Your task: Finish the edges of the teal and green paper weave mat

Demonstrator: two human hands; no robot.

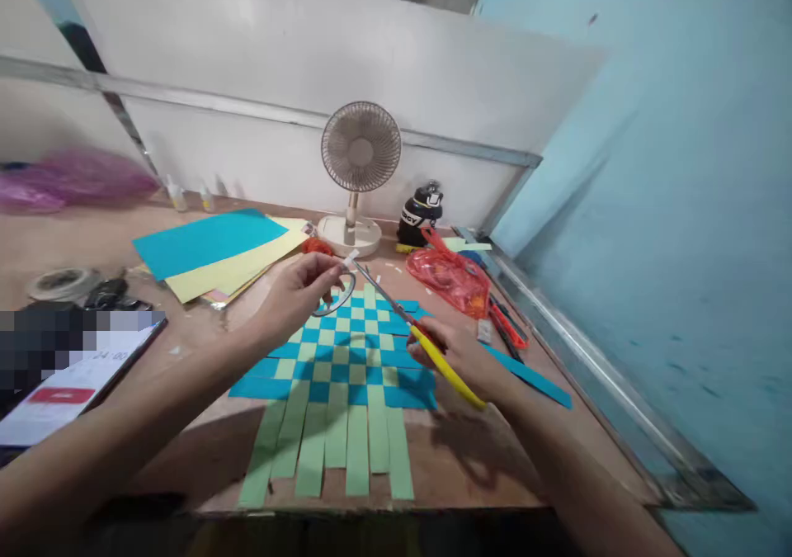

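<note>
Two bare hands work above one woven paper mat [340, 357], which lies on the table [204, 458] in front of the person. The left hand [308, 283] is closed in a pinch, thumb against fingers, holding one thin ring that looks like a tape roll [350, 296]; one small white piece [351, 257] sticks out at its fingertips. The right hand [454, 349] is curled round the handles of one pair of yellow-handled scissors [423, 339], whose two blade tips stand slightly apart, just beside the white piece.

Seven pale green strips [336, 437] run out of the mat's near edge, their ends uneven. Blue strips cross them, though the hands hide too much for a sure count. One loose blue strip [533, 380] lies to the right, partly behind the right forearm.

Behind the mat stand one fan [360, 146] and one black bottle [416, 220], with one red plastic bag [451, 280] nearer on the right. To the left, one blue sheet [210, 242] overlaps pale yellow paper [241, 270]. Two small bottles [176, 195] stand behind these sheets, and one phone [80, 379] lies beside the left forearm.
</note>
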